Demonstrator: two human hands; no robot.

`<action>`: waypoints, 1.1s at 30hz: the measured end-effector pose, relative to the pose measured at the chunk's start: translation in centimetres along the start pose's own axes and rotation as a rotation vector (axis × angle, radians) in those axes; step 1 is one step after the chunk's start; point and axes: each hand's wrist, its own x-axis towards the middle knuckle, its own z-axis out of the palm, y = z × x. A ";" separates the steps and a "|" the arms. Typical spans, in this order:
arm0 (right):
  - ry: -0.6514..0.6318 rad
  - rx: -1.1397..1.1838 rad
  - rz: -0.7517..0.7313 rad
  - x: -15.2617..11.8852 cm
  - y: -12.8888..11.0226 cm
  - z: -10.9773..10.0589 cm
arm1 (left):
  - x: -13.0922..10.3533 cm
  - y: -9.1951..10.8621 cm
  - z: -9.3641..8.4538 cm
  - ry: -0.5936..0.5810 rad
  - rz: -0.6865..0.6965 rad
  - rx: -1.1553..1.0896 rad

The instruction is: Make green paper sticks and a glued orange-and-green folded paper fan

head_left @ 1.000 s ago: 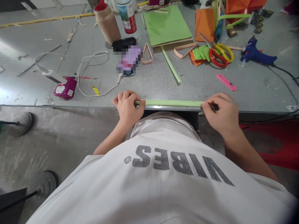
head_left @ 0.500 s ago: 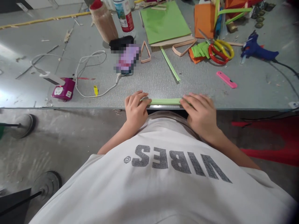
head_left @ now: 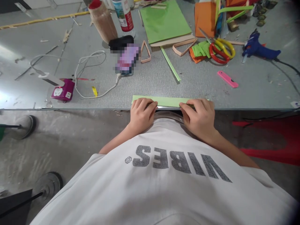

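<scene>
Strip, long, flat and pale green, lies along the near edge of the surface, gripped between left hand and right hand. White shirt reads "VIBES", upside down.

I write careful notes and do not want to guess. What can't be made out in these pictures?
All in the head view:
Nearest green strip: left hand and right hand cover parts near its ends.
Purple device: pixelation hides its details.
Bottle: top cut off by the upper edge.
Glue gun cord: far end cut off by the right edge.
</scene>
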 end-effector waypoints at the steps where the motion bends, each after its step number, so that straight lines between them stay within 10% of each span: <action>1: 0.009 -0.005 -0.006 0.1 0.2 0.0 | 0.0 0.1 -0.1 0.006 -0.004 0.000; 15: -0.212 0.155 0.137 3.9 1.7 -1.4 | 3.3 0.7 -1.1 -0.148 -0.309 -0.108; 33: -0.111 0.019 -0.199 2.0 -2.6 0.7 | -1.9 0.3 1.0 -0.144 -0.024 -0.016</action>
